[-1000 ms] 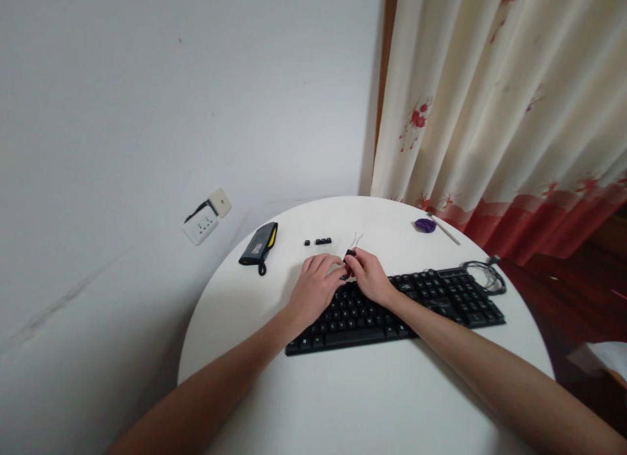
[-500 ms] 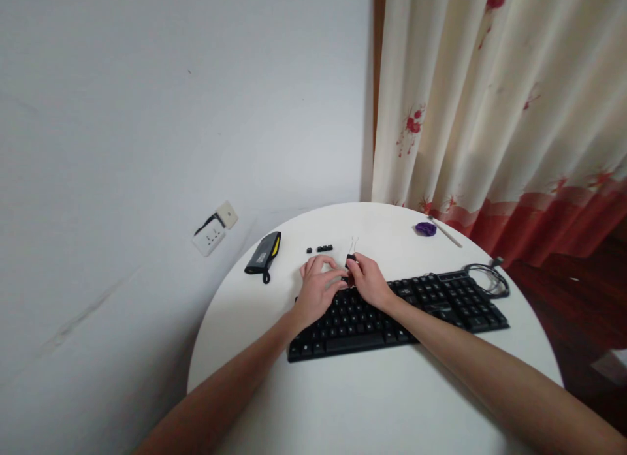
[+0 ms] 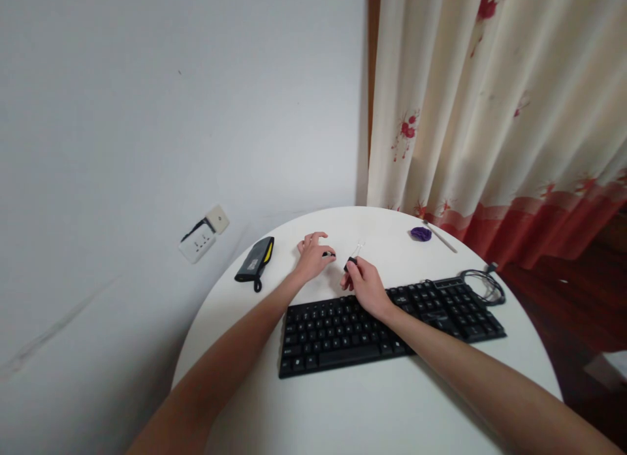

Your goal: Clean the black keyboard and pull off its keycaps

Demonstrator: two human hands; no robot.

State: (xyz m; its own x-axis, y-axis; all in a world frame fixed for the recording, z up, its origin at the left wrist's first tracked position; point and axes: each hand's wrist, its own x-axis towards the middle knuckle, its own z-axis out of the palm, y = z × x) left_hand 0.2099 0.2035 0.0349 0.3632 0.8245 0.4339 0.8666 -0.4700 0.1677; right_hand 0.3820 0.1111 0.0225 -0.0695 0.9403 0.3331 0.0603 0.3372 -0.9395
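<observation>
My left hand (image 3: 311, 258) is over the table beyond the keyboard, its thumb and index finger closed at a small black keycap (image 3: 332, 254). The other fingers are curled and hide most of the row of loose keycaps beneath them. In my right hand (image 3: 365, 282) is a keycap puller (image 3: 351, 264), gripped by its black handle with the thin wire loops pointing up and away. That hand is above the back edge of the black keyboard (image 3: 337, 337), which lies at a slight slant across the table.
On the round white table (image 3: 294, 416), a grey pouch (image 3: 255, 259) with a yellow patch lies at left. A purple crumpled item (image 3: 420, 234) and a slim stick-like tool (image 3: 442, 238) lie at the far right. A coiled cable (image 3: 484, 286) rests by the keyboard's right end.
My left hand has moved away from the keyboard and the puller, left and outward to the loose keycaps. My right hand stays near the keyboard's back edge with the puller. The view has shifted slightly.
</observation>
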